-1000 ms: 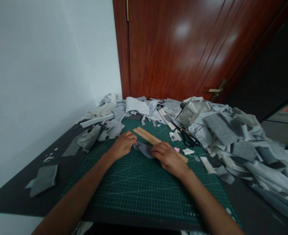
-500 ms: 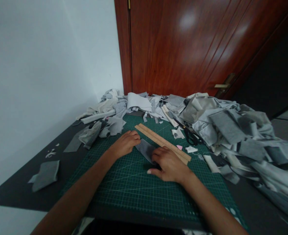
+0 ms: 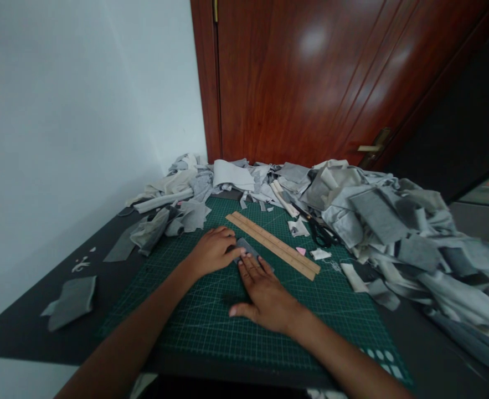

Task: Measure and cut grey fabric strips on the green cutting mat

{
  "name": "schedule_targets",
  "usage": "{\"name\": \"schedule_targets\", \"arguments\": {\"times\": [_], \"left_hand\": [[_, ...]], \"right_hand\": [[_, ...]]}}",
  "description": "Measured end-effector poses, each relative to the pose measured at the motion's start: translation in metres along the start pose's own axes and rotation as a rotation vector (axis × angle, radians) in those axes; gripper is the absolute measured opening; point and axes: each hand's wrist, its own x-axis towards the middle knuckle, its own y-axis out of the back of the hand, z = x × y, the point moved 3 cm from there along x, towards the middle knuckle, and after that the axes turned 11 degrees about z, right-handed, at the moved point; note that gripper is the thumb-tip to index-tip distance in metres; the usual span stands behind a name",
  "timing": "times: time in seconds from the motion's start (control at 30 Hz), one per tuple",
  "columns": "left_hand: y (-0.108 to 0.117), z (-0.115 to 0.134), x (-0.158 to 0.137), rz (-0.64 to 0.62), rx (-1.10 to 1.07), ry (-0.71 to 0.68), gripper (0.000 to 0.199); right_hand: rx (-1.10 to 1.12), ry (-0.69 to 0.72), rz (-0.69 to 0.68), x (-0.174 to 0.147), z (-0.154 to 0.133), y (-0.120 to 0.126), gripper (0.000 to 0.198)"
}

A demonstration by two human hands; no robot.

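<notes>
A small grey fabric piece lies on the green cutting mat, partly covered by both hands. At its left end is my left hand, fingers curled at the edge and thumb stretched across the cloth, holding it. My right hand rests flat, its fingertips pressed on the fabric and its thumb spread out to the left. Just beyond the fabric, a wooden ruler lies slantwise on the mat.
Black-handled scissors lie at the right, beside a large heap of grey and cream fabric scraps. More scraps line the back by the wall. A folded grey piece sits at the left. Pink chalk lies near the ruler.
My right hand has flattened out and slid left and nearer over the fabric. My left thumb has come down onto the cloth. The view has shifted slightly.
</notes>
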Motion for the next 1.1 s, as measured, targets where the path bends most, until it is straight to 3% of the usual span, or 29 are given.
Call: {"name": "schedule_targets", "arguments": {"times": [0.1, 0.2, 0.4, 0.5, 0.6, 0.83, 1.0, 1.1], "left_hand": [[-0.008, 0.008, 0.000, 0.030, 0.001, 0.077, 0.025], [-0.016, 0.007, -0.001, 0.034, -0.019, 0.124, 0.016], [-0.012, 0.012, 0.001, 0.147, -0.042, 0.130, 0.046], [-0.013, 0.026, 0.001, 0.082, -0.153, 0.009, 0.033], [-0.021, 0.036, -0.004, -0.066, -0.255, -0.072, 0.033], [-0.024, 0.039, -0.009, -0.087, -0.206, -0.025, 0.033], [-0.021, 0.044, -0.010, -0.111, -0.185, -0.040, 0.032], [-0.021, 0.046, -0.014, -0.164, -0.170, -0.035, 0.039]], "right_hand": [[0.067, -0.054, -0.013, -0.001, -0.005, 0.002, 0.107], [0.169, -0.086, -0.015, -0.001, -0.009, 0.007, 0.100], [0.217, -0.125, 0.234, 0.005, -0.009, 0.019, 0.040], [0.154, -0.126, 0.261, 0.007, -0.006, 0.017, 0.026], [0.188, -0.123, 0.265, 0.007, -0.005, 0.015, 0.022], [0.362, -0.092, 0.266, 0.008, -0.002, 0.021, 0.015], [0.433, -0.199, 0.240, 0.011, 0.033, 0.032, 0.027], [0.429, -0.261, 0.333, 0.011, 0.057, 0.047, 0.022]]}}
